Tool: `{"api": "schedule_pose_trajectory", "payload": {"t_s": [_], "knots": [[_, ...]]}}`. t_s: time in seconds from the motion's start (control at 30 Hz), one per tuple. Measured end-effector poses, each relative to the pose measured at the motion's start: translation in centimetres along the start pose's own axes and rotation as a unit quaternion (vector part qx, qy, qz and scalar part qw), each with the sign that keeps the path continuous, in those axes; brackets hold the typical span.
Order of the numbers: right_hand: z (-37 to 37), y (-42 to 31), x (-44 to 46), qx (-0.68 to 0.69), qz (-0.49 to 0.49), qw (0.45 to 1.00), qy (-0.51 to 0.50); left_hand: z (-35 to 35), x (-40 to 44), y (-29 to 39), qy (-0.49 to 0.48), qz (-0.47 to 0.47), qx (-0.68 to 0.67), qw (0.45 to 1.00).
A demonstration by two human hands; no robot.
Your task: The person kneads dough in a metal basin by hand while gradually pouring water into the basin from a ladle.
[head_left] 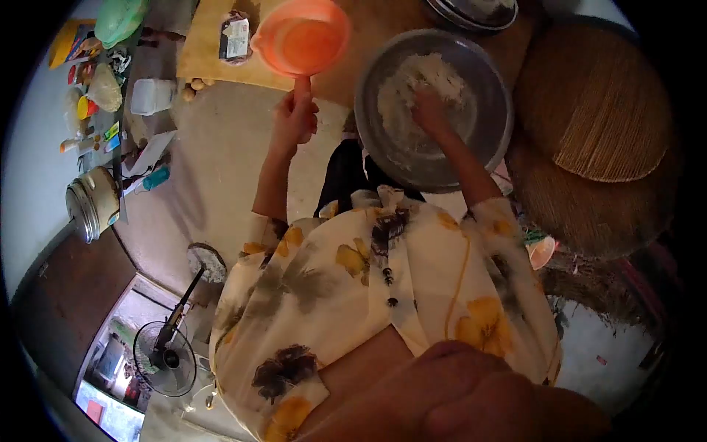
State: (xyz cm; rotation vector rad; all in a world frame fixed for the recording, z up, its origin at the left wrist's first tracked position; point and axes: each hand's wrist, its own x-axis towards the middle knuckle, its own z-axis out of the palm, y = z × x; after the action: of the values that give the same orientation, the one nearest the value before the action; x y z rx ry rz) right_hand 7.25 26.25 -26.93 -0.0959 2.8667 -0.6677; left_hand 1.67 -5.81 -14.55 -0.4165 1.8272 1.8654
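My left hand (296, 120) is closed around the handle of an orange plastic dipper (300, 33), its bowl held beside the basin. What the dipper contains, if anything, is hard to make out. A wide grey metal basin (486, 129) holds pale flour (440, 74), heaped toward the far side and spread thinly over the bottom. Inside the basin, my right hand (429, 107) reaches down into the flour. Its fingers are partly hidden there, so their grip is unclear.
A yellowish table (221, 62) carries a labelled packet (235, 38). Behind the basin sits another metal bowl (475, 16). Large round woven trays (596, 96) stand at the right. To the left are a white plastic tub (153, 96), a lidded pot (92, 202) and a fan (166, 359).
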Motion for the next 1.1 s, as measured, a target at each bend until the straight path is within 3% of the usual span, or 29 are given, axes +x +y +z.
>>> {"api": "schedule_pose_trajectory", "payload": {"t_s": [0.1,0.17,0.2,0.27,0.37,0.4,0.47,0.53,0.6,0.63,0.67,0.7,0.77,0.8,0.87,0.9,0.93,0.97,1.0,1.03,1.1], "knots": [[-1.6,-1.8,-0.2,0.026,0.027,0.998,0.040,-2.5,2.8,-0.3,0.020,0.025,0.034,0.999],[0.9,-2.7,1.2,-0.146,0.056,0.983,-0.093,-3.3,4.4,0.4,0.039,0.043,0.051,0.997],[2.2,-1.7,1.3,-0.145,0.051,0.984,-0.089,-3.5,4.9,1.1,0.049,0.036,0.069,0.996],[4.3,0.8,-0.2,0.002,0.043,0.998,0.046,-3.8,5.5,2.1,0.059,0.023,0.090,0.994],[0.8,0.2,0.3,0.103,0.098,0.990,-0.024,-4.3,7.3,3.1,0.042,0.046,0.066,0.996],[0.1,-0.9,0.6,0.104,0.099,0.989,-0.026,-4.9,8.5,2.9,0.039,0.011,0.105,0.994],[-0.5,-2.9,1.1,-0.106,0.053,0.989,-0.088,-5.7,10.3,2.0,0.034,-0.026,0.142,0.989],[1.6,-2.3,1.3,-0.045,0.012,0.998,-0.045,-6.4,11.5,1.5,0.015,0.024,0.139,0.990],[2.7,-1.4,0.8,0.019,-0.024,1.000,0.001,-7.2,12.5,1.2,0.017,-0.008,0.120,0.993],[2.3,-1.0,0.1,0.042,0.007,0.999,0.021,-7.7,12.8,0.5,0.106,0.123,0.285,0.945],[2.0,-0.4,-0.2,0.064,0.036,0.996,0.044,-7.9,13.3,-0.2,0.189,0.250,0.433,0.845],[1.2,-0.7,0.2,0.063,0.040,0.996,0.042,-6.5,12.0,0.7,0.186,0.249,0.433,0.846],[-0.2,-2.1,1.5,0.095,0.061,0.983,0.144,-0.7,7.0,3.1,0.174,0.384,0.345,0.838],[1.3,-2.5,1.6,0.095,0.064,0.983,0.141,2.2,6.1,1.2,0.151,0.368,0.344,0.850],[4.8,-3.1,1.9,0.064,0.014,0.998,0.001,7.1,5.8,-4.4,0.102,0.358,0.373,0.850],[4.4,-3.5,1.1,0.065,0.017,0.998,0.003,8.6,6.1,-6.0,0.072,0.362,0.401,0.838],[3.5,-3.8,-0.4,0.107,-0.040,0.993,0.019,9.6,6.2,-6.1,0.069,0.365,0.401,0.837],[2.4,-4.1,-2.4,0.148,-0.094,0.984,0.030,10.4,5.9,-6.3,0.057,0.311,0.330,0.890],[1.3,-3.5,-5.0,0.146,-0.088,0.985,0.026,10.9,5.4,-6.7,0.043,0.251,0.255,0.933],[0.1,-2.5,-7.2,0.077,-0.066,0.995,-0.013,11.1,5.6,-6.7,0.039,0.251,0.252,0.934],[0.6,-1.8,-8.3,0.010,-0.050,0.997,-0.060,11.1,5.6,-7.0,0.060,0.317,0.233,0.917]]}}
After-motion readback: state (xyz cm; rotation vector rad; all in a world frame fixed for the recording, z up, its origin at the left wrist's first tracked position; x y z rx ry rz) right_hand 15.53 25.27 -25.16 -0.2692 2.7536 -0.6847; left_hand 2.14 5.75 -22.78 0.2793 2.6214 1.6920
